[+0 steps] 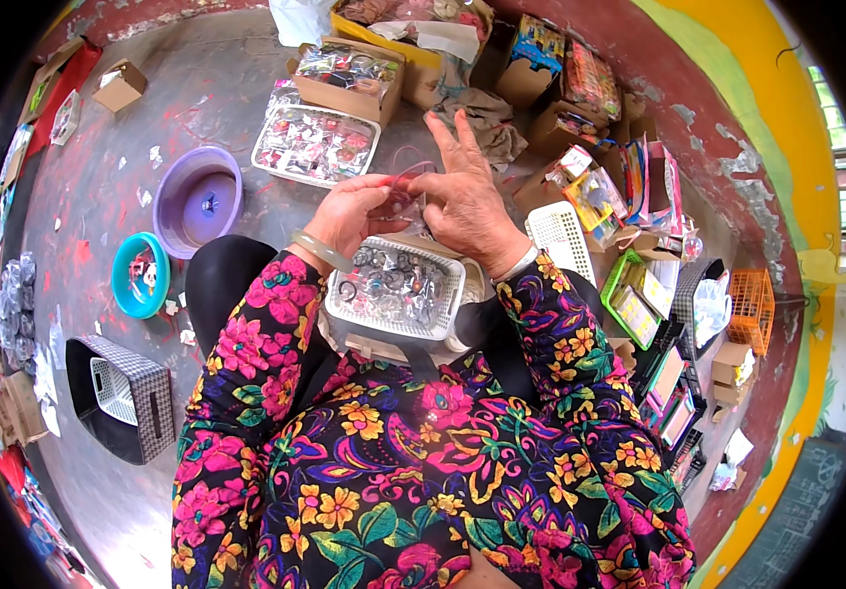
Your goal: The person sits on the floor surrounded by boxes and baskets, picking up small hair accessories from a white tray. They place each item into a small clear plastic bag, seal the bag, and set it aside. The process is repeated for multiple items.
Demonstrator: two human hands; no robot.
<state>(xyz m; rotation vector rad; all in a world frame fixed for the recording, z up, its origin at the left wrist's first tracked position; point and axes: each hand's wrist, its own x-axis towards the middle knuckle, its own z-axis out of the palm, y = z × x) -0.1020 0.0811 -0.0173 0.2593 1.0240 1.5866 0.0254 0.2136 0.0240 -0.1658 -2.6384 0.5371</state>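
Above my lap, both hands hold a thin reddish-pink loop with clear, shiny material around it [402, 183]; its exact kind is too small to make out. My left hand [346, 218] pinches it between thumb and fingers, a pale bangle at the wrist. From the other side, my right hand [470, 208] grips it with thumb and forefinger, while other fingers point up and apart. Just below the hands, a white plastic basket [336, 312] rests at my lap. Small clear packets [398, 285] with dark rings and bands fill it.
Ahead stand another white basket of packets [374, 162] and a cardboard box [383, 101]. A purple basin [169, 218], a teal basin [120, 285] and a checked bin [155, 393] are on the left. To the right sit a white basket [558, 228], a green basket [622, 304] and an orange crate [752, 309].
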